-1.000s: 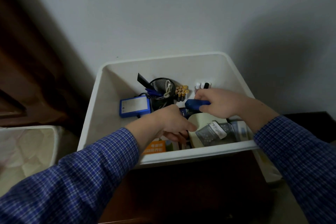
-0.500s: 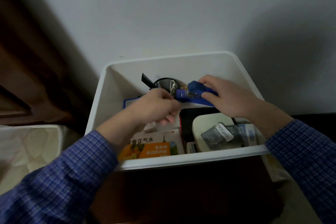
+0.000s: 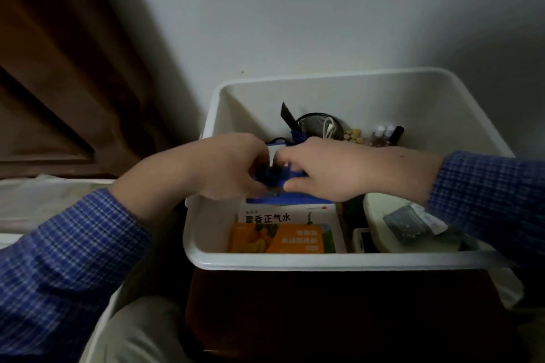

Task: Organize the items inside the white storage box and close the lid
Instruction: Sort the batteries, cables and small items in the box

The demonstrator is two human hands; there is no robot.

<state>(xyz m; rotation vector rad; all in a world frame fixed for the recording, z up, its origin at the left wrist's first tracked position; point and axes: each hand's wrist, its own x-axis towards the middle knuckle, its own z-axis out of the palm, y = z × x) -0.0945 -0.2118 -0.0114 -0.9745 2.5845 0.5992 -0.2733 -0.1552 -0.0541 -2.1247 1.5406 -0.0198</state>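
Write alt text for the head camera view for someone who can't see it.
Two hands, left hand and right hand, together grip a blue object over an open white storage box. Inside lie an orange-and-white carton, a black mesh cup and small batteries.

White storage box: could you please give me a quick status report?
Both hands, left and right, grip a blue item over the white storage box. No lid on.

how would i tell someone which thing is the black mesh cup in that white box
Start at the white storage box against the wall and look along its far side. Beyond the two hands stands a round black mesh cup, right of a slanted dark strip. Alone among its neighbours it is see-through wire mesh, with a white cable looped inside.
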